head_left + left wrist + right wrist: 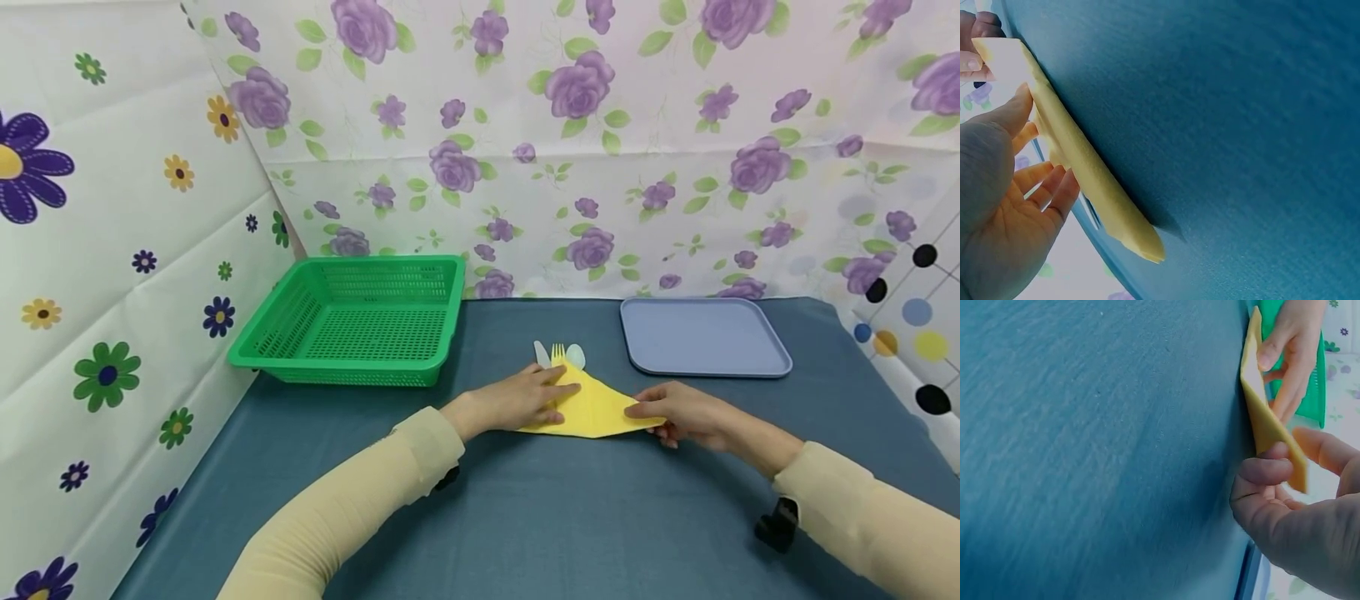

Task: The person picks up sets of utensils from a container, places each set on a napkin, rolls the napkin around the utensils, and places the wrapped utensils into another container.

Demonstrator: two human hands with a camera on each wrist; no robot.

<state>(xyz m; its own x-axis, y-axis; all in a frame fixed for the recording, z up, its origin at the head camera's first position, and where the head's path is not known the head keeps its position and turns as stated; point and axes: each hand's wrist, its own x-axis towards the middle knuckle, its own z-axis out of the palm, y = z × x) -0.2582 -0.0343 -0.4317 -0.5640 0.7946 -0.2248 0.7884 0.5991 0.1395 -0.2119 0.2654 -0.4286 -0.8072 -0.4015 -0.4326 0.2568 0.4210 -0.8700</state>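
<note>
I have the yellow napkin (596, 410) in the middle of the blue cloth (562, 517), folded to a peak on its far side, its long edge on the near side. The person's left hand (525, 400) rests on its left part with the fingers spread. The right hand (690, 415) pinches the right corner between thumb and fingers, some fingers showing beneath it.

Past the far edge of the napkin, the ends of a pale knife (541, 355), a yellow fork (558, 353) and a pale spoon (575, 357) stick out side by side, left to right; I can't see their lower parts.

To the far left I read the near rim of the green basket (337, 367), with a strip of cloth between its right side and the knife. The blue-grey tray (705, 337) sits far right, its near edge beyond the right hand, apart from it. The widest room runs on the near side, between the forearms; the far side ends at a floral curtain (517, 108).
</note>
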